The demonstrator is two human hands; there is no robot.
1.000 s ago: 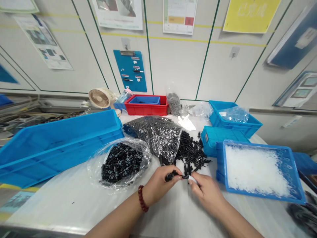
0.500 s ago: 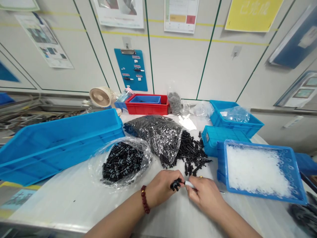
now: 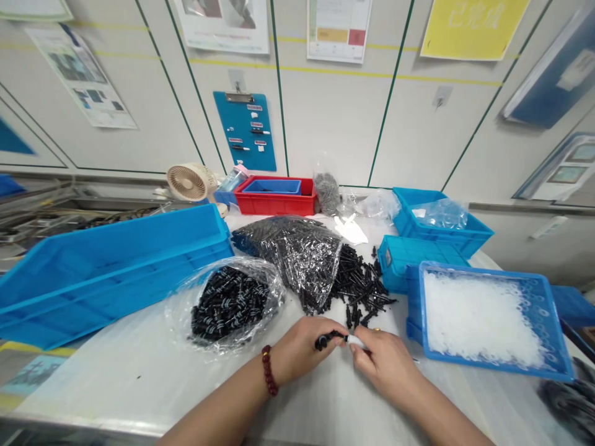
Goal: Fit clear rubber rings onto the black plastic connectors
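My left hand (image 3: pixel 309 348) is closed on some small black parts (image 3: pixel 325 340), which stick out from its curled fingers. Facing it, my right hand (image 3: pixel 385 362) grips a white tool (image 3: pixel 356 342), whose tip meets the black parts at my left fingertips. Just beyond both hands lie loose black parts (image 3: pixel 360 279), spilling from a clear plastic bag (image 3: pixel 297 254). Left of my left hand, an open clear bag holds black parts with grey rings (image 3: pixel 232 302). A blue bin (image 3: pixel 564 359) full of small white translucent pieces (image 3: pixel 483 319) stands right of my right hand.
A long blue bin (image 3: pixel 116 266) stands at the left. At the back are a fan (image 3: pixel 189 182), a red bin (image 3: pixel 279 205) with a blue tray inside, and a bag of grey pieces (image 3: pixel 327 191). Another blue bin (image 3: pixel 465 236) and a teal box (image 3: pixel 395 266) stand right.
The black parts in my left hand have turned and now extend further left from the fingers. Both hands have otherwise hardly moved.
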